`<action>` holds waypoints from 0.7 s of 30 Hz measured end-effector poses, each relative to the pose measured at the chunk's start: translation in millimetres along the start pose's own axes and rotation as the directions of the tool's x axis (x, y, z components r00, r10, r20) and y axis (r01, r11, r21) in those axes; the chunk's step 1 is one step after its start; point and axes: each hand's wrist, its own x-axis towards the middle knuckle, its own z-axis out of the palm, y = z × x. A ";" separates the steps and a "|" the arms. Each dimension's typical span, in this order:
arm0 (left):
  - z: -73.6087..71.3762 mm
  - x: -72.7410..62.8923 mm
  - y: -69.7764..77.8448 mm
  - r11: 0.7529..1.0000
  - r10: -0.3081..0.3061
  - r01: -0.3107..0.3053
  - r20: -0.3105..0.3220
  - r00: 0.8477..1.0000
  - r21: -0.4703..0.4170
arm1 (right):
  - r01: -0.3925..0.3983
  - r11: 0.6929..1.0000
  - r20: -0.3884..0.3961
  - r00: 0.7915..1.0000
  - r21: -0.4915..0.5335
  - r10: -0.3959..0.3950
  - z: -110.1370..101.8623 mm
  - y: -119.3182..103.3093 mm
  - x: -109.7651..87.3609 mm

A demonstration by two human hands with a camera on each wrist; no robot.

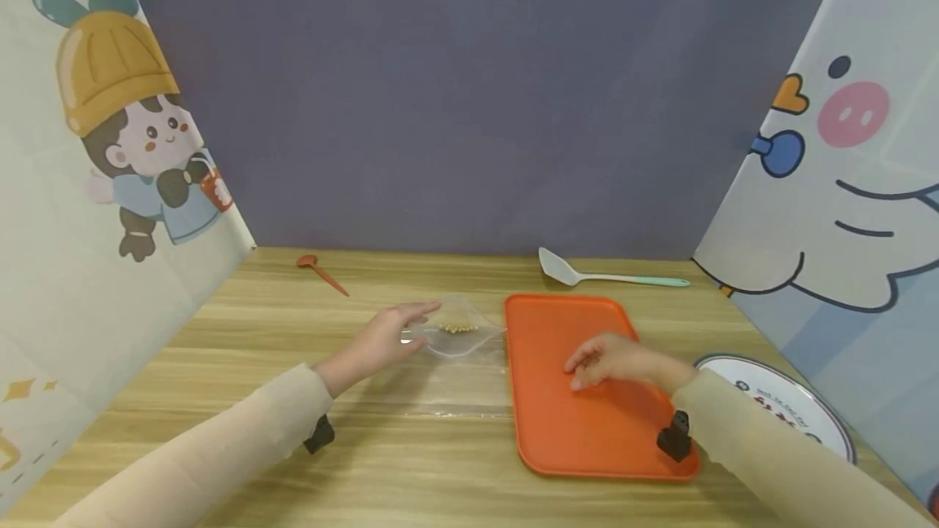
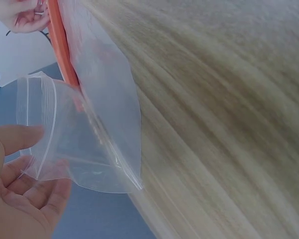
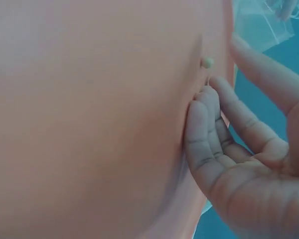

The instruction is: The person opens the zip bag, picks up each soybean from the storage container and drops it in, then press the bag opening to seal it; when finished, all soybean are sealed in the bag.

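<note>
My left hand [image 1: 381, 342] holds a clear zip bag [image 1: 473, 339] near its zip edge, the thumb on one side and fingers on the other. Several small pale yellow beans [image 1: 456, 328] show at the bag. Over the orange tray [image 1: 543, 341], just right of the bag, hovers my right hand [image 1: 605, 361], fingers bent and thumb apart, with nothing seen in its grasp. One round greenish bean [image 3: 208, 62] lies on the tray close to the right fingertips in the right wrist view.
A white spatula [image 1: 561, 269] with a green-tipped handle lies behind the tray. Toward the back left is a small reddish-brown spoon [image 1: 323, 274]. A white plate [image 1: 778, 398] with a dark rim sits at the right, partly under the right forearm. Walls enclose the table's back and sides.
</note>
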 end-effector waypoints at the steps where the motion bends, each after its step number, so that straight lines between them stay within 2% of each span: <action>1: 0.0 -0.2 0.2 1.000 0.000 0.000 0.000 1.000 0.002 | 0.015 1.000 0.005 1.000 -0.016 -0.015 0.5 0.3 -0.6; 4: -0.2 -0.3 1.5 1.000 -0.001 0.001 0.002 1.000 0.006 | 0.044 0.998 0.006 0.999 -0.049 -0.043 1.7 1.1 -1.6; 15: 0.1 1.6 3.1 1.000 0.010 -0.010 0.000 1.000 0.021 | 0.040 0.998 -0.051 0.998 -0.047 -0.042 7.1 1.5 0.5; 21: -0.7 0.6 5.6 1.000 -0.012 0.012 0.010 1.000 -0.001 | 0.042 0.998 -0.061 0.997 -0.057 -0.045 7.4 5.4 2.2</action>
